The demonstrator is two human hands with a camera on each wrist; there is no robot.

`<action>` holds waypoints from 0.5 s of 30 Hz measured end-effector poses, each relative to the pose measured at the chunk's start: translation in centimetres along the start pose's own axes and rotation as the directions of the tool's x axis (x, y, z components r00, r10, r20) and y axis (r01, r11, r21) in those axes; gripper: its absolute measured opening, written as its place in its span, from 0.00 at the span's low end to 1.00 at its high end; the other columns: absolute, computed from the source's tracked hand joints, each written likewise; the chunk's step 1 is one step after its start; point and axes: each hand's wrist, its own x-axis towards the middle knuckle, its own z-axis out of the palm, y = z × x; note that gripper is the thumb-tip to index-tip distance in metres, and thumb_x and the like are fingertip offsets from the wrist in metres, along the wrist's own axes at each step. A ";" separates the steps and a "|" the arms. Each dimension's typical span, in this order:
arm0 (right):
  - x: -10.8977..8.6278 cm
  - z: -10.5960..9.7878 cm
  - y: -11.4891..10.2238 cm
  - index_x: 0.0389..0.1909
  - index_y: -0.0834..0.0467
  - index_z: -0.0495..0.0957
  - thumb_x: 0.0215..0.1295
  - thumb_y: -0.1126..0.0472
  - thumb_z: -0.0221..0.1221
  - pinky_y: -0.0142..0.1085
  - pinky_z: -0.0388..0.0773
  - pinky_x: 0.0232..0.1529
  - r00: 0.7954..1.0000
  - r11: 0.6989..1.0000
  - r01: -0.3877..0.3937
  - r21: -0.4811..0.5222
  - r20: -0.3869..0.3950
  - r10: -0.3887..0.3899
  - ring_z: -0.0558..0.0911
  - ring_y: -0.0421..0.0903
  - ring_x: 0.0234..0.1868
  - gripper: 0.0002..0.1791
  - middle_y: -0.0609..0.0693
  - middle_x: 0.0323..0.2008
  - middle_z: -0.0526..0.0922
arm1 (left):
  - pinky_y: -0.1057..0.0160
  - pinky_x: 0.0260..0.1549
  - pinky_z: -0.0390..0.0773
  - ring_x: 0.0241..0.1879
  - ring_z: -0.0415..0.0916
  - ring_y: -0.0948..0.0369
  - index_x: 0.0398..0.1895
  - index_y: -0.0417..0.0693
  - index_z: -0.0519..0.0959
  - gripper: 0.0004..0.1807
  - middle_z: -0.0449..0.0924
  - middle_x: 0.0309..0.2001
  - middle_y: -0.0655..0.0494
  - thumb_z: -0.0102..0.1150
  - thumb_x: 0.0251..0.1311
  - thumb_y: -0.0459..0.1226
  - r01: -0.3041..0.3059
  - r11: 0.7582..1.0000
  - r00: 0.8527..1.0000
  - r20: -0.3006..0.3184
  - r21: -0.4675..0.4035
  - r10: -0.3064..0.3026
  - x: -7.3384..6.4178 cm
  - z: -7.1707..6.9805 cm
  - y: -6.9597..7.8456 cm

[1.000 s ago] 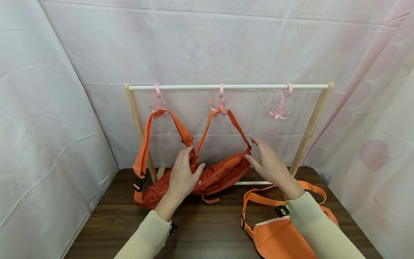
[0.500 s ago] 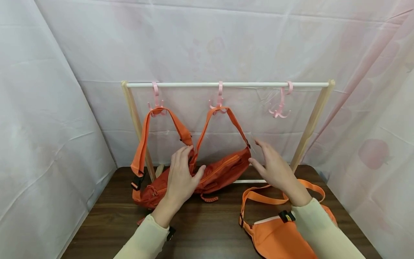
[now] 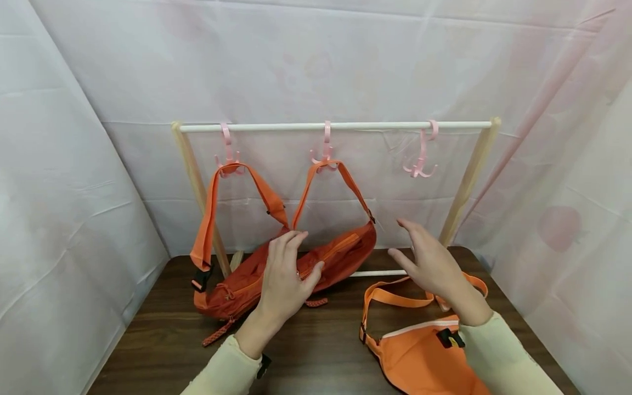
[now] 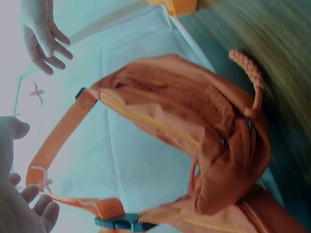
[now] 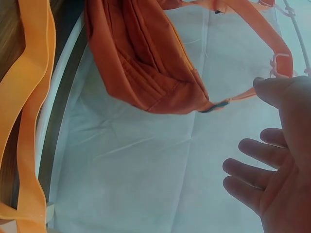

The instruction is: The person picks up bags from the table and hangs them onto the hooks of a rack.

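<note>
Two rust-orange waist bags hang by their straps from pink hooks on a rack. The left bag (image 3: 236, 293) is on the left hook (image 3: 228, 147); the middle bag (image 3: 353, 255) is on the middle hook (image 3: 327, 144). My left hand (image 3: 286, 280) overlaps both bags in the head view, fingers relaxed and holding nothing. In the left wrist view its fingers are apart from the fabric. My right hand (image 3: 434, 269) is spread in the air right of the middle bag, holding nothing. Below it, a brighter orange waist bag (image 3: 419, 351) lies on the table, partly covered by my right sleeve.
The rack's white rail (image 3: 375, 126) spans two wooden legs, with a low white bar (image 3: 377, 272) near the table. The right hook (image 3: 419, 159) carries nothing. Pale curtains (image 3: 276, 66) enclose the back and sides of the dark wooden table (image 3: 316, 351).
My right hand has moved right, away from the middle bag's end. My left hand has shifted slightly right and down relative to the bags. The bags still hang on their hooks.
</note>
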 end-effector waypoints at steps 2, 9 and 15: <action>-0.3 -0.2 0.2 0.81 0.63 0.60 0.78 0.47 0.63 0.65 0.69 0.67 1.000 1.000 0.000 -0.004 0.001 0.000 0.71 0.65 0.72 0.41 0.64 0.75 0.68 | 0.47 0.55 0.75 0.57 0.71 0.45 0.70 0.39 0.73 0.37 0.73 0.64 0.42 0.77 0.60 0.41 -0.008 1.000 1.000 0.011 -0.015 0.009 -0.1 0.4 0.3; -1.6 -0.7 1.5 0.80 0.63 0.62 0.75 0.55 0.66 0.64 0.71 0.65 1.000 1.000 0.006 -0.025 0.010 -0.006 0.73 0.65 0.70 0.39 0.64 0.73 0.70 | 0.50 0.53 0.79 0.58 0.73 0.51 0.70 0.43 0.73 0.35 0.74 0.63 0.48 0.75 0.64 0.44 0.017 0.997 0.987 0.158 -0.079 -0.004 -1.3 3.1 1.4; -2.7 -1.1 2.9 0.80 0.62 0.61 0.72 0.64 0.64 0.62 0.77 0.58 0.998 0.998 0.010 -0.061 0.070 -0.006 0.82 0.56 0.46 0.39 0.65 0.70 0.73 | 0.50 0.63 0.76 0.63 0.75 0.55 0.71 0.47 0.72 0.34 0.75 0.64 0.54 0.72 0.67 0.49 0.095 0.992 0.938 0.341 -0.082 -0.061 -2.6 5.4 2.4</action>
